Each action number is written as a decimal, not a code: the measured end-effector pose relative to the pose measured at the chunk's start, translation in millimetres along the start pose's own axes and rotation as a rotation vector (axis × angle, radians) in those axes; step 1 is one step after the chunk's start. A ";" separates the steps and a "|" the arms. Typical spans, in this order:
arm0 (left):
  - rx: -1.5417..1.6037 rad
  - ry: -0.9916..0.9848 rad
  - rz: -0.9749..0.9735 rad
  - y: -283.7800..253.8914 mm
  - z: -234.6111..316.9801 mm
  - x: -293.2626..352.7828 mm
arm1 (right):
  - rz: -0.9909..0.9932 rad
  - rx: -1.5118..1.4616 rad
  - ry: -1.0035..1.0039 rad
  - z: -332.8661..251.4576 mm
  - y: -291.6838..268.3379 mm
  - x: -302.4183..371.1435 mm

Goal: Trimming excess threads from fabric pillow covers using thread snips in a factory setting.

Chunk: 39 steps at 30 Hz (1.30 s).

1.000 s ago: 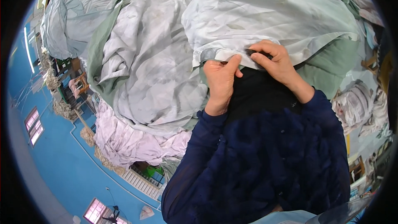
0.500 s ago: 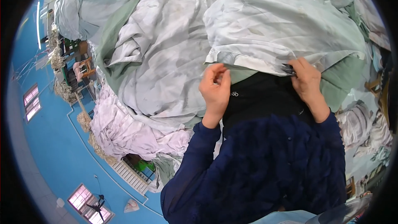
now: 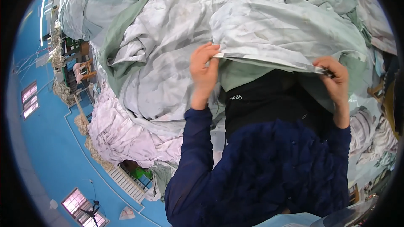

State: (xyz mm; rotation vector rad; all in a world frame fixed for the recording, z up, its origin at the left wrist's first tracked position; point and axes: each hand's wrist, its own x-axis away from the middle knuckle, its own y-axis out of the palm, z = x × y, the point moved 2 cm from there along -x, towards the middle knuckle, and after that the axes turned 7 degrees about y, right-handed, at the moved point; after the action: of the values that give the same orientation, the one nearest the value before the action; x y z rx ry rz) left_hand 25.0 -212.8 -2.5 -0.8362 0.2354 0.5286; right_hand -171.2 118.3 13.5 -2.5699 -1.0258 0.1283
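A large white cloth with a pale green side [image 3: 286, 25] lies heaped in front of me. Its near hem is stretched between my two hands. My left hand [image 3: 203, 69] pinches the hem's left end between thumb and fingers. At the right end, my right hand [image 3: 334, 77] is closed on the hem. A small black tool, which looks like thread snips [image 3: 326, 73], is also in the right hand, mostly covered by the fingers. Beneath the raised hem the green side of the cloth [image 3: 244, 75] hangs against my black apron [image 3: 261, 96].
More white and green fabric [image 3: 172, 29] spreads to the left and far side. A pinkish-white cloth pile [image 3: 130, 130] lies at lower left, and crumpled cloths [image 3: 366, 130] lie at right. Beyond the left pile are a wooden chair [image 3: 86, 69] and a white slatted rack [image 3: 126, 180].
My left hand has moved left and away from me and now pinches the hem. My right hand has moved right with the black tool. The hem is lifted and drawn tight.
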 end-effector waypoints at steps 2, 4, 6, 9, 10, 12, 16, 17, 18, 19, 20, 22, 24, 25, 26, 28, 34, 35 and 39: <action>0.300 -0.262 0.004 -13.8 13.1 -10.6 | -0.069 -0.126 0.124 -5.9 -24.7 -5.8; 0.605 -0.493 -0.044 -23.3 9.2 -15.8 | -0.064 -0.143 0.207 -9.3 -41.4 -19.6; 0.627 -0.570 -0.054 -13.3 8.6 -23.0 | 0.017 -0.114 0.221 -5.8 -41.4 -40.1; 0.658 -0.673 -0.075 4.3 -5.2 -27.6 | 0.025 -0.013 0.225 21.9 -38.9 -64.7; 0.668 -0.704 -0.084 8.6 -11.3 -26.0 | 0.024 0.026 0.242 29.2 -35.7 -68.4; 0.687 -0.717 -0.079 12.9 -17.5 -24.7 | 0.036 0.014 0.255 40.5 -30.0 -72.2; 0.587 -0.738 -0.121 17.0 -20.9 -30.5 | 0.070 0.030 0.303 50.1 -29.0 -76.4; 0.594 -0.737 -0.127 16.3 -20.7 -32.1 | 0.075 0.036 0.308 49.5 -28.4 -76.9; 0.552 -0.738 -0.149 15.8 -19.7 -34.0 | 0.087 0.058 0.302 47.8 -28.2 -77.6; 0.511 -0.738 -0.171 14.8 -19.2 -35.6 | 0.099 0.081 0.296 46.4 -27.6 -78.0; 0.524 -0.733 -0.181 13.5 -20.5 -36.0 | 0.119 0.091 0.288 46.9 -26.3 -78.3; 0.542 -0.745 -0.147 8.2 -27.9 -29.3 | 0.118 0.074 0.302 51.9 -21.7 -80.6; 0.593 -0.779 -0.104 5.2 -35.9 -22.9 | 0.100 0.041 0.334 50.4 -19.5 -81.7; 0.634 -0.815 -0.055 6.9 -37.1 -21.0 | 0.109 0.050 0.341 51.0 -20.6 -81.3; 0.642 -0.823 -0.017 10.1 -37.1 -19.5 | 0.129 0.091 0.319 52.8 -21.7 -81.3; 0.664 -0.823 0.039 12.2 -44.5 -13.8 | 0.130 0.115 0.300 54.2 -21.2 -82.8; 0.711 -0.853 0.235 27.4 -60.9 -6.3 | 0.089 -0.050 0.278 55.5 -17.9 -86.1; 0.700 -0.855 0.268 28.7 -62.3 -5.2 | 0.092 -0.046 0.277 57.8 -18.0 -86.1; 0.793 -0.820 0.281 40.5 -75.7 2.6 | 0.120 -0.051 0.291 64.8 -13.3 -87.7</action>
State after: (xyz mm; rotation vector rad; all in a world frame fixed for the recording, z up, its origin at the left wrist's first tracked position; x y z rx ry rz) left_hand 6.0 -246.8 -79.1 0.2214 -0.2000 0.9124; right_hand -258.0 87.2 -46.2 -2.5961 -0.7763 -0.2374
